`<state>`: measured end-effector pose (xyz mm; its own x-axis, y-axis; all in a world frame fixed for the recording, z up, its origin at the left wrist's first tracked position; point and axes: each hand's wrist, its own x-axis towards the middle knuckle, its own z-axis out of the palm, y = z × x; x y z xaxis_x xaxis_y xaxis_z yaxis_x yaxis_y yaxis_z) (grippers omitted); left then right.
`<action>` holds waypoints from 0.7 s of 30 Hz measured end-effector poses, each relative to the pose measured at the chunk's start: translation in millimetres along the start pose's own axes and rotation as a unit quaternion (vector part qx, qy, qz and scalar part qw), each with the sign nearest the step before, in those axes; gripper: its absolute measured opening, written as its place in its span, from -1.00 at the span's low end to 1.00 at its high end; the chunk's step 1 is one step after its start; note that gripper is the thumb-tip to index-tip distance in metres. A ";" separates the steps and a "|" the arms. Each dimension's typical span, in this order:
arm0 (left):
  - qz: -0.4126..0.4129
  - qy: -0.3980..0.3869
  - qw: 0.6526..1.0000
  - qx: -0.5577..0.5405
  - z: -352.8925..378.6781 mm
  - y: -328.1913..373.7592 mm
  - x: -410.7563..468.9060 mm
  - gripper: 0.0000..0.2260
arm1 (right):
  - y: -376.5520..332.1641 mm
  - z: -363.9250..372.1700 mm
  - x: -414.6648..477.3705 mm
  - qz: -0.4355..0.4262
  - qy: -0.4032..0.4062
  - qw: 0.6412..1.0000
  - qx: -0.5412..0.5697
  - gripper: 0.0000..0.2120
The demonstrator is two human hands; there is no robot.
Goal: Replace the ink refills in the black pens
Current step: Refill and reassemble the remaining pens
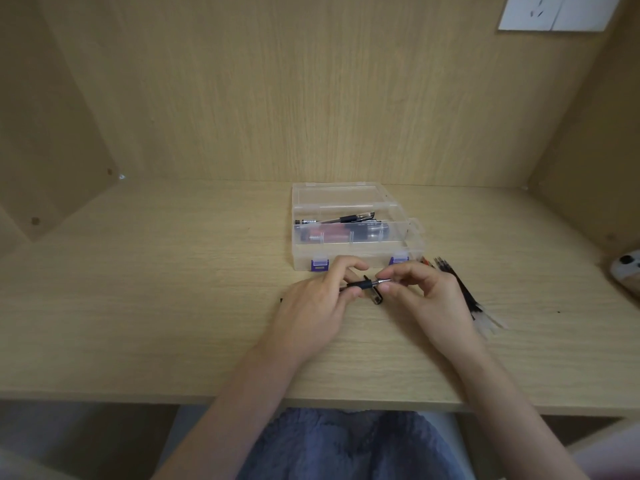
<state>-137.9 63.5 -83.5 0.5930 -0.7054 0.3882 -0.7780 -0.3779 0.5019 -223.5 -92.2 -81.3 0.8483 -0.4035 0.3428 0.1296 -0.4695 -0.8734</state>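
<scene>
Just above the wooden desk, my left hand (320,301) grips the barrel of a black pen (360,285) by its rubber grip. My right hand (420,289) pinches the pen's silver metal tip (383,281). A clear pen cap (374,298) with a black end lies on the desk right under the pen. Behind my hands stands an open clear plastic box (356,252) with purple latches, holding another black pen (341,220) and more pens below it. A fan of ink refills (464,292) lies on the desk to the right, partly hidden by my right hand.
The desk sits in a wooden alcove with walls at the back and both sides. A white and black object (627,271) rests at the far right edge. A white wall socket (557,12) is up on the back panel. A small dark speck (281,300) lies left of my hand.
</scene>
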 end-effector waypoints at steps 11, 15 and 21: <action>-0.011 0.005 0.998 -0.058 -0.9 -1.7 0.2 -0.72 | -3.8 0.1 -1.3 0.008 -0.021 0.999 0.030 -0.91; -0.005 0.006 0.999 -0.051 -0.4 -3.5 0.4 -0.77 | -3.2 0.3 -1.3 0.007 -0.026 0.999 0.035 -0.90; 0.032 0.017 0.999 -0.038 0.1 -3.9 1.0 -0.84 | 0.6 1.7 -1.1 0.027 -0.020 0.999 0.002 -0.83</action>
<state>-134.3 64.2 -85.1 0.5496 -0.7059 0.4468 -0.7978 -0.2849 0.5313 -223.5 -90.7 -82.8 0.8744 -0.3958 0.2806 0.0844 -0.4454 -0.8914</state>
